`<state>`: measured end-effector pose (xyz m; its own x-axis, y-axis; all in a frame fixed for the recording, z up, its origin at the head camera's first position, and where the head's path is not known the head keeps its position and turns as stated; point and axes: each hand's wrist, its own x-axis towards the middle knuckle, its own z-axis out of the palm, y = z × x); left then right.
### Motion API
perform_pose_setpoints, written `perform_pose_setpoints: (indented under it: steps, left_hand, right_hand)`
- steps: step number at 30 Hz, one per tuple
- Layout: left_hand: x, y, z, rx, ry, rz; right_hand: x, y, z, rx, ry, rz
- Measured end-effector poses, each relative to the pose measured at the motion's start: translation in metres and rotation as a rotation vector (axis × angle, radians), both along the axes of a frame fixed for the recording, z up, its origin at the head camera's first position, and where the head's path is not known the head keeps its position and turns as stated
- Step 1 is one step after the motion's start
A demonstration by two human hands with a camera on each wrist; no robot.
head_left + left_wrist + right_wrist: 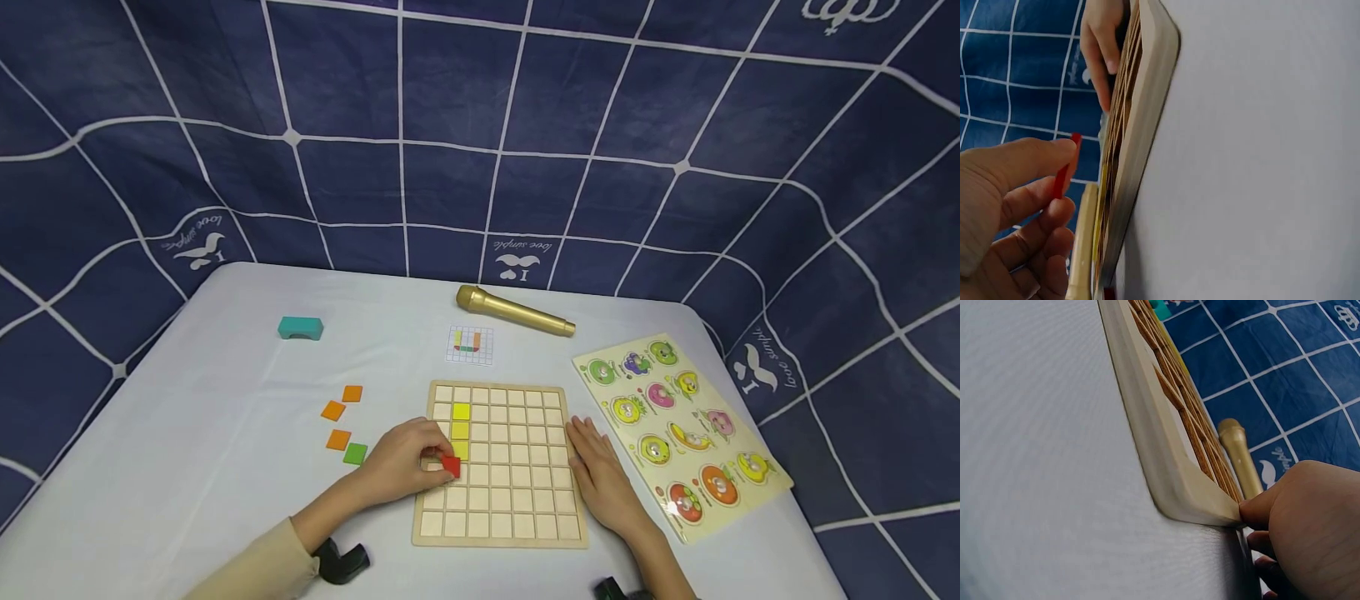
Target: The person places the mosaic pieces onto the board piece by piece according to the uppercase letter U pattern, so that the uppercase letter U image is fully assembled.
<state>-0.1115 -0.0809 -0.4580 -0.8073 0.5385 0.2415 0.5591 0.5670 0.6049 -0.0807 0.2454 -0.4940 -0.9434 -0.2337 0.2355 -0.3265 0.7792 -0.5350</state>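
So the whole thing hangs on one tiny offset. The red tile is over the left part of the board, just near-side of the lowest of three yellow tiles stacked down the board's second column, and a touch left of their line. It's square, so no long axis to worry about; I'd say the bit that matters is a small nudge right and then down, if that column's the spot. From the left wrist it shows nearly edge-on and looks clear of the board.

Left hand has it, pinched between thumb and fingers at the tips, coming in from the board's left side, so it's easily the nearer one. Right hand is against the board's right edge, fingers mostly straight, no tile in it, probably steadying things.

Three orange tiles and a green tile lie on the table left of the board. Beyond its far edge there's a little card with a colored pattern, then a gold mic.
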Motion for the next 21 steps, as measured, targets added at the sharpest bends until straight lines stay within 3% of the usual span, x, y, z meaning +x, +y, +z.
perform_pose_setpoints:
  steps: [12, 21]
  left_hand:
    - [0.001, 0.016, -0.009, -0.081, 0.029, 0.014]
    - [0.002, 0.018, -0.009, -0.099, 0.022, 0.025]
  right_hand:
    - [0.0, 0.001, -0.001, 0.006, 0.011, 0.007]
    - [-0.001, 0.001, -0.002, 0.008, 0.011, 0.006]
